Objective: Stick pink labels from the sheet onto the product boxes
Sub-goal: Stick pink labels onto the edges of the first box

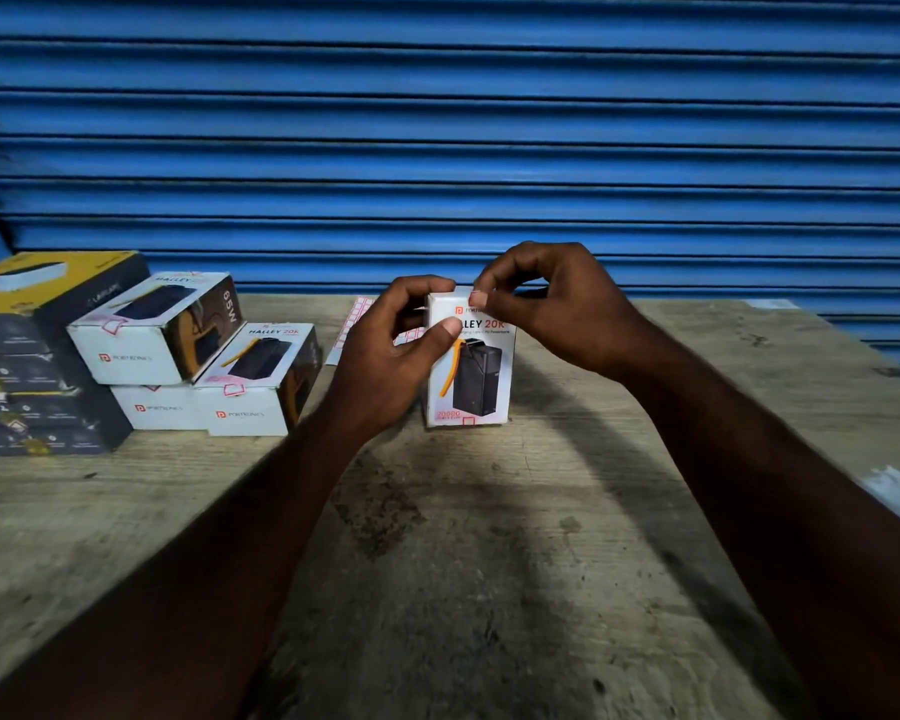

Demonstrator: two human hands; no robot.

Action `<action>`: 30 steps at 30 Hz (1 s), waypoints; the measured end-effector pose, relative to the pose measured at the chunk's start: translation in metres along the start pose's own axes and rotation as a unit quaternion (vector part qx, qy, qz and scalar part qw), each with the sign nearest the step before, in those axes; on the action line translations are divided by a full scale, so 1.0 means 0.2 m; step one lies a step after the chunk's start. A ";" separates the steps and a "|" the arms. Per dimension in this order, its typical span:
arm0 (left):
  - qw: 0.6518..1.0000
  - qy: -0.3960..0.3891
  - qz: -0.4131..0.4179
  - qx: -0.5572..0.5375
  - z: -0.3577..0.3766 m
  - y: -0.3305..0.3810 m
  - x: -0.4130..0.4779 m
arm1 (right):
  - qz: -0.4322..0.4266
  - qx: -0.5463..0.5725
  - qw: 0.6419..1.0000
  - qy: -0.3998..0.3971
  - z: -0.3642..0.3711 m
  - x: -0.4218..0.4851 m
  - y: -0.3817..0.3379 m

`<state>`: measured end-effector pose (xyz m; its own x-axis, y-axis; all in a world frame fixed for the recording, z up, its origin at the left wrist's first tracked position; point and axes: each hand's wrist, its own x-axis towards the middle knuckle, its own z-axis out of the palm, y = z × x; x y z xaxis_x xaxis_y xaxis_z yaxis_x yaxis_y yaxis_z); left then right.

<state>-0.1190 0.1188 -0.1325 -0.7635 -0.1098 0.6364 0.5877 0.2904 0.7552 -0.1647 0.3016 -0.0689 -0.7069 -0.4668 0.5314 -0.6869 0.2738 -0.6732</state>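
Blue ribbed shutter [489,122] fills the background. Worn wooden table [489,537] stands in front of it.

Far left on the table: stack of dark boxes [32,356], the top one yellow-faced. Just beside the stack: three white product boxes [261,387], two on the table and one tilted on top. Pink-outlined labels show on two of them.

Centre: upright box [476,376] stands on the table with its "20K" print facing the camera. Left hand [385,356] grips its upper left corner, thumb pressed on the front face and fingers curled over the top. Right hand [552,309] is at the box's top edge, thumb and forefinger pinching a pink label [475,296] that touches that edge.

Label sheet [352,317] lies flat behind the left hand, mostly hidden. Second label [468,421] sits low on the upright box's front.
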 end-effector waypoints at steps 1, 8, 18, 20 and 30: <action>1.000 0.001 0.001 0.002 0.00 0.00 0.00 | -0.001 0.003 1.000 0.000 0.00 0.00 0.00; 1.000 0.005 0.002 0.002 0.00 0.00 0.00 | 0.007 0.014 1.000 0.002 -0.01 0.00 0.01; 1.000 0.000 -0.003 0.009 0.00 0.00 0.00 | 0.007 0.033 0.999 -0.006 -0.01 -0.01 0.01; 1.000 0.001 -0.005 0.013 0.00 -0.01 0.00 | 0.010 0.037 0.999 -0.008 -0.02 0.00 0.01; 1.000 0.005 -0.004 0.020 0.00 0.00 0.00 | -0.001 0.011 1.000 0.011 0.01 0.00 0.03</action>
<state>-0.1193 0.1194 -0.1333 -0.7654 -0.1210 0.6320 0.5703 0.3275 0.7534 -0.1685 0.3005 -0.0733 -0.7096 -0.4488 0.5432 -0.6843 0.2548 -0.6833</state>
